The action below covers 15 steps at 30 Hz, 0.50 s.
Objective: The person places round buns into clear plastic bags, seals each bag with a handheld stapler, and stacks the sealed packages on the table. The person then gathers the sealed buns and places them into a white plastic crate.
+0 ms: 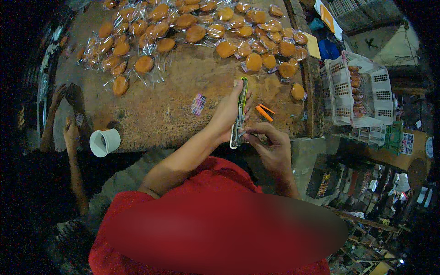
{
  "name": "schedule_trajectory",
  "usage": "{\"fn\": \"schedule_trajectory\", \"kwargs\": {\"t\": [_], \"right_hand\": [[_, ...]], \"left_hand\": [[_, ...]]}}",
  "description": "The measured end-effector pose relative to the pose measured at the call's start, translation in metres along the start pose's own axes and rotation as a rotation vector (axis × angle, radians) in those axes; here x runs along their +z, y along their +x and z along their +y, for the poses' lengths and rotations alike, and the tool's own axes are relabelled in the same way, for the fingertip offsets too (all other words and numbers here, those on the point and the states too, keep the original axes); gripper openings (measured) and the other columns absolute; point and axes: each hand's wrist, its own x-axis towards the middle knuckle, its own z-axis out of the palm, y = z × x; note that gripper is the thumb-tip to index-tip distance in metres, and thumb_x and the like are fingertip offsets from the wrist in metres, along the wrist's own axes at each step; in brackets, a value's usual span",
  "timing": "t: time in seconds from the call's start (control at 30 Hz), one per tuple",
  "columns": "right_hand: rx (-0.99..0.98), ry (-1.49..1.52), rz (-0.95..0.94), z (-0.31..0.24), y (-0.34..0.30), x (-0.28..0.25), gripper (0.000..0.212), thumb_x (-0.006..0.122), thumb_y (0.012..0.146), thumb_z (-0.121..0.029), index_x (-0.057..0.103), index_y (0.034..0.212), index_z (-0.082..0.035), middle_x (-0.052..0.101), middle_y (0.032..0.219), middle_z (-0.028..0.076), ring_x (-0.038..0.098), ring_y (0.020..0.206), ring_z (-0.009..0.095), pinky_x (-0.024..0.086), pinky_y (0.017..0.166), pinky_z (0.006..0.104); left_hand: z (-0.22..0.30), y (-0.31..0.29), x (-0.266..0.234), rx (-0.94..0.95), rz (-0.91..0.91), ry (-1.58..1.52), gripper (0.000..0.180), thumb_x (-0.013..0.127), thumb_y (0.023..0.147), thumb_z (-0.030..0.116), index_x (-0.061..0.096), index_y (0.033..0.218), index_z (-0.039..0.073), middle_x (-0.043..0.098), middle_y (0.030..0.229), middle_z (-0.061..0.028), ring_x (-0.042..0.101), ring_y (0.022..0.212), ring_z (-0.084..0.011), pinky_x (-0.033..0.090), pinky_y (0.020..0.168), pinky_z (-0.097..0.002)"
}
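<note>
Gripping, head view: bare left hand [224, 114], fingers wrapped around one long, narrow, metal stapler-like tool with green trim [239, 117], over the near part of the brown wooden table [160, 114]. Bare right hand [276, 141], fingers bent at the tool's near end; whether pinching it or a small piece, cannot tell. Step, as judged: two-handed handling of the tool; next move calls for steady left hold, fine right fingertips. Alongside: orange two-pronged plastic piece [265, 112]. Labels: pink-and-blue printed paper slips [198, 104]; round orange-brown cakes in clear wrappers [195, 34], some with small slips. Writing: none legible.
</note>
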Motion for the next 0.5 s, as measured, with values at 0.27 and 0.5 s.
{"fn": "schedule_trajectory", "kwargs": {"t": [0.27,0.5], "right_hand": [[-0.019,0.019,-0.019,0.024,-0.001,-0.029,0.017,0.073,0.088,0.002,0.071,0.105,0.001,0.075,0.102,0.009,0.069,0.098,0.015,0.053,0.09,0.0289],[-0.08,0.209,0.017,0.048,-0.002,-0.058,0.017,0.077,0.086,-0.004,0.074,0.103,-0.003,0.075,0.101,0.011,0.071,0.097,0.02,0.054,0.087,0.0314]], "left_hand": [[-0.019,0.02,0.019,0.057,-0.059,-0.009,0.047,0.043,0.104,0.057,0.052,0.089,0.014,0.044,0.061,0.0028,0.043,0.049,-0.0103,0.036,0.045,-0.0237],[-0.036,0.037,0.048,0.051,-0.02,0.06,0.046,0.042,0.105,0.055,0.05,0.088,0.013,0.044,0.061,0.0023,0.042,0.048,-0.0106,0.034,0.042,-0.0244]]}}
